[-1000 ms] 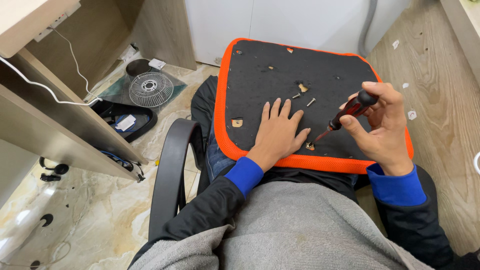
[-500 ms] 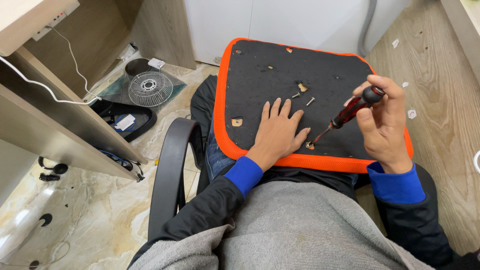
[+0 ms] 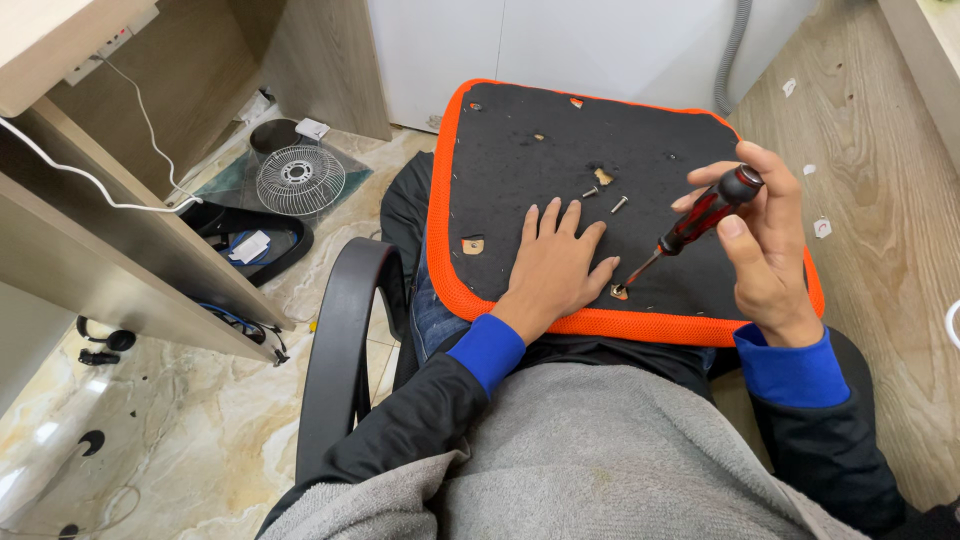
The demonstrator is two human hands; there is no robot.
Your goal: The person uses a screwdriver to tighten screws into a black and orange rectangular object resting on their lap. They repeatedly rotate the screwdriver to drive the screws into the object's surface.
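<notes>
A person sat in a chair with a black seat cushion (image 3: 560,140), edged in orange mesh, resting underside-up across their lap. The left hand (image 3: 555,265) lay flat on the black underside near its front edge, fingers spread and holding nothing, pressing the cushion down. The right hand (image 3: 765,235) held a screwdriver (image 3: 690,225) with a red and black handle, the fingers and thumb closed around the handle's top end. The screwdriver was tilted, its handle up to the right and its metal tip down to the left, set on a screw (image 3: 620,292) in a small hole near the cushion's front edge, just beside the left hand's thumb. Two loose screws (image 3: 606,196) lay on the black surface just beyond the left fingertips. A black chair armrest (image 3: 345,340) curved at the person's left. Farther left, on the marble floor, a round white fan grille (image 3: 301,179) lay beside a wooden desk panel (image 3: 120,260).
</notes>
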